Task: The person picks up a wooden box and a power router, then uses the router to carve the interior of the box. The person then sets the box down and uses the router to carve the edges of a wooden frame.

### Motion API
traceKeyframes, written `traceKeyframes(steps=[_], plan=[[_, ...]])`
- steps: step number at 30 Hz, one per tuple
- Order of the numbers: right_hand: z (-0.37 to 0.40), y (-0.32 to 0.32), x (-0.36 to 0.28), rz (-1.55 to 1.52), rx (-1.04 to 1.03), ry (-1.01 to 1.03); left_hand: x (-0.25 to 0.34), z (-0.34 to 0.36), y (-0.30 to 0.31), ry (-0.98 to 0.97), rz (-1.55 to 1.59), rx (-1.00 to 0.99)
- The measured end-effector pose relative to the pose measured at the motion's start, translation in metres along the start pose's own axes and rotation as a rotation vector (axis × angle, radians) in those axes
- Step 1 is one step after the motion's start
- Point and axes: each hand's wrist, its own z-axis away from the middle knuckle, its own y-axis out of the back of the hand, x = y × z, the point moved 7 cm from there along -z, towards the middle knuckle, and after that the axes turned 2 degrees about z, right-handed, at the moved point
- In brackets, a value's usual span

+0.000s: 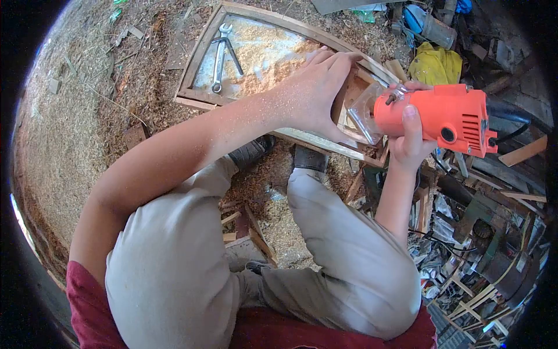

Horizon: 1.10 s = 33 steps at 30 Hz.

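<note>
My right hand (pixel 411 125) is wrapped round an orange-red trim router (pixel 433 116), which lies tilted on its side. Its clear plastic base (pixel 365 113) faces left, against a wooden piece (pixel 347 96) at the right end of a framed wooden panel (pixel 200 55). My left hand (pixel 317 87) spans that wooden piece, thumb on the near side and fingers on the far side. The router bit and the exact contact are hidden. On the panel's sawdust-covered white surface lie a silver combination wrench (pixel 219 64) and a thinner dark wrench (pixel 233 57).
Sawdust and wood scraps cover the ground (pixel 104 116). A black cord (pixel 511 113) runs from the router to the right. At the right are a yellow cloth (pixel 436 64), a green metal machine (pixel 485 227) and offcuts. My knees (pixel 168 256) are below the panel.
</note>
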Motion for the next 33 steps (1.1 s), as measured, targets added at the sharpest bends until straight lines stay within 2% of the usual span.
traceKeyframes(steps=[14, 17, 26, 33], plan=[[0.008, -0.016, -0.010, -0.078, -0.059, -0.007, -0.002, -0.001, -0.002, 0.084, 0.071, -0.064], [0.006, -0.015, -0.006, -0.079, -0.054, 0.000, -0.001, -0.001, -0.001, 0.009, 0.026, 0.026], [0.006, -0.014, -0.003, -0.061, -0.035, -0.014, 0.001, -0.001, 0.000, -0.010, 0.012, 0.028], [0.001, -0.011, -0.005, 0.007, -0.049, 0.032, -0.002, -0.003, -0.002, 0.060, 0.048, -0.074]])
